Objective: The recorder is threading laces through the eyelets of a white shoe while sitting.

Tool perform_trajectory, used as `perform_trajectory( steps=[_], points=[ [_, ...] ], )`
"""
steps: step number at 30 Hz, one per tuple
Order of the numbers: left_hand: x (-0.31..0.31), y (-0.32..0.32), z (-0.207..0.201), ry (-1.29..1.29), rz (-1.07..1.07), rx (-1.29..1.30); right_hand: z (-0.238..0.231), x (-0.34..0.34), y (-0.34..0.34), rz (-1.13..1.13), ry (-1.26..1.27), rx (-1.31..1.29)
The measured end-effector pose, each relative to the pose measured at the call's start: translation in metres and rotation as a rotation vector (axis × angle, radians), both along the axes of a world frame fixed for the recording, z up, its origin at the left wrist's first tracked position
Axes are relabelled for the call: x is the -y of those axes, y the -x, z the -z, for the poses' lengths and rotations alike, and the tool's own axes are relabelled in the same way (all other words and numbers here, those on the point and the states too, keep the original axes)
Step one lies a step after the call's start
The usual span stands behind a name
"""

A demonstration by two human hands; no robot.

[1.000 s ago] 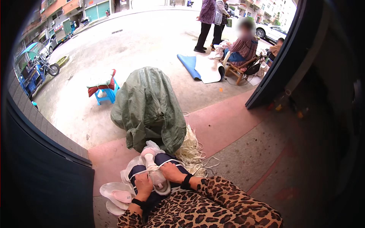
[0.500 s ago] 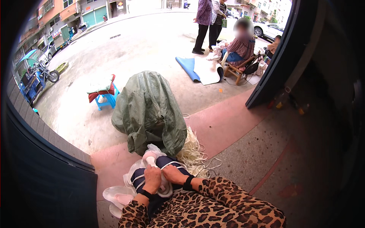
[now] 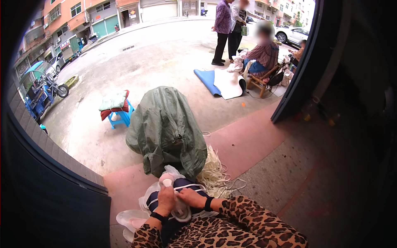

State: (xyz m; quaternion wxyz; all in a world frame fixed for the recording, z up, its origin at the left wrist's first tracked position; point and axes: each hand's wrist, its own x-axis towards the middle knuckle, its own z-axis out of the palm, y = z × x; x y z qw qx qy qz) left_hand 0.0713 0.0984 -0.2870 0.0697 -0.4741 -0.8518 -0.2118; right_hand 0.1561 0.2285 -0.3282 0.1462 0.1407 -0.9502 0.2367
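Note:
On my lap lies a pale pink-and-white slipper-shaped piece, its upper end (image 3: pixel 167 180) showing above my left hand (image 3: pixel 166 199). That hand is closed around its middle. My right hand (image 3: pixel 192 197) presses in beside it with fingers bent together; whatever they pinch is hidden. Below the hands shows a rounded, light-rimmed part (image 3: pixel 182 213). White cord (image 3: pixel 194 180) crosses the dark blue cloth (image 3: pixel 182 185) over my legs. Thin whitish plastic (image 3: pixel 145 199) spreads around the piece. Another pink-and-white slipper-shaped piece (image 3: pixel 133 220) rests to the left of my left wrist.
A large green sack (image 3: pixel 167 128) stands before my knees, with a heap of off-white cord (image 3: pixel 215 173) at its right. Beyond are a blue stool (image 3: pixel 120 118) with cushions, a blue-and-white sheet (image 3: pixel 225 84) and a seated person (image 3: pixel 262 56). Dark door panels flank me.
My view has tilted up slightly, so the scene sits lower. Both hands stay at the slipper-shaped piece, with only a small shift of the right fingers.

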Motion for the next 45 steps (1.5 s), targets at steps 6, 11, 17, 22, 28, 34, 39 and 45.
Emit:
perform_trajectory(
  steps=[6,11,17,22,28,34,39,45],
  points=[
    [0.011,0.021,-0.001,-0.163,-0.193,0.501,-0.031,0.005,0.013,-0.095,-0.307,0.056],
    [0.006,0.026,0.016,-0.213,-0.161,0.893,-0.017,-0.003,0.000,-0.091,-0.274,-0.128],
    [-0.003,0.019,0.005,-0.137,-0.028,1.008,-0.122,0.026,-0.015,-0.209,0.332,-0.226],
    [-0.026,0.033,-0.009,0.225,0.107,0.838,-0.247,-0.021,-0.008,0.055,0.679,-0.723],
    [-0.038,0.043,0.001,0.452,0.211,0.727,-0.313,-0.089,-0.041,0.392,0.806,-1.170],
    [-0.032,0.012,-0.021,0.288,0.188,0.366,-0.310,-0.120,-0.082,0.512,0.744,-1.280],
    [0.022,0.013,-0.008,0.068,-0.082,0.215,-0.274,-0.115,-0.074,0.557,1.342,-0.748],
    [0.048,0.022,0.025,0.153,-0.071,0.359,-0.164,-0.034,-0.025,0.182,1.240,0.543]
  ],
)
